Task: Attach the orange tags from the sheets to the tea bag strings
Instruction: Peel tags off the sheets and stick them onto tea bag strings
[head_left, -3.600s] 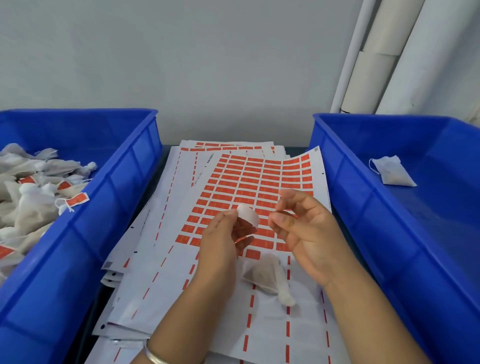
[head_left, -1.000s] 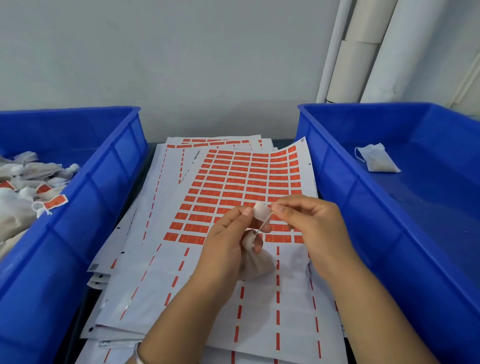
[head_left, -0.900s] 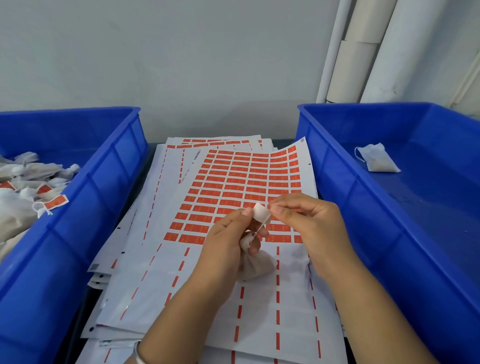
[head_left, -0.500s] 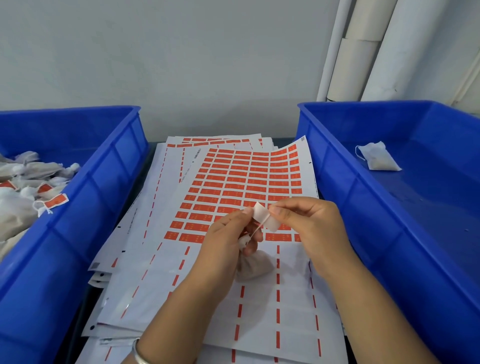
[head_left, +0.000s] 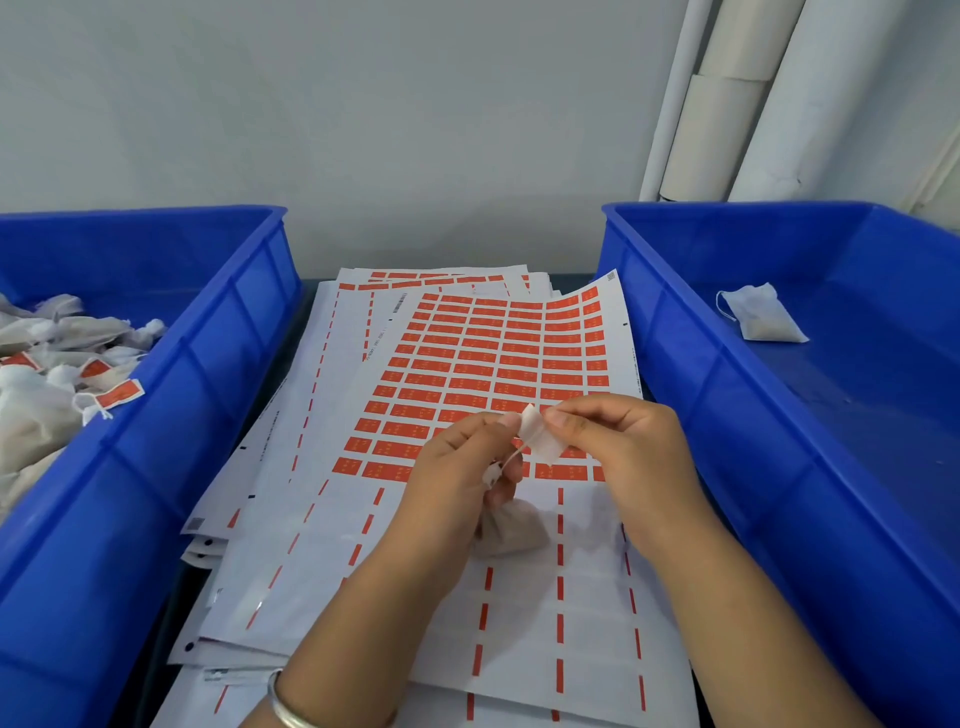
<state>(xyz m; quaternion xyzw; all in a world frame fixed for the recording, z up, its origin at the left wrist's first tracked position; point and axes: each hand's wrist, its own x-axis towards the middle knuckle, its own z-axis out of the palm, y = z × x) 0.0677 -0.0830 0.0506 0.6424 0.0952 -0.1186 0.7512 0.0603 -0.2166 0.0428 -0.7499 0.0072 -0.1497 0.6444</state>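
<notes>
A tag (head_left: 540, 440), its white back towards me, is pinched between my left hand (head_left: 462, 483) and my right hand (head_left: 618, 452) above the top sticker sheet (head_left: 498, 364), whose upper part carries rows of orange tags. A thin string (head_left: 511, 458) runs from the tag down into my left hand. The tea bag (head_left: 511, 530) on that string lies under my left hand on the sheet's stripped lower part.
A blue bin (head_left: 171, 415) on the left holds several tea bags with orange tags (head_left: 119, 393). The blue bin (head_left: 691, 395) on the right holds one tea bag (head_left: 763, 314). A stack of sheets (head_left: 270, 519) lies between the bins. White tubes (head_left: 727, 98) lean at the back right.
Both hands have stayed over the sheet, working the tag at the string. The tag now shows more of its white back, spread between the two thumbs.
</notes>
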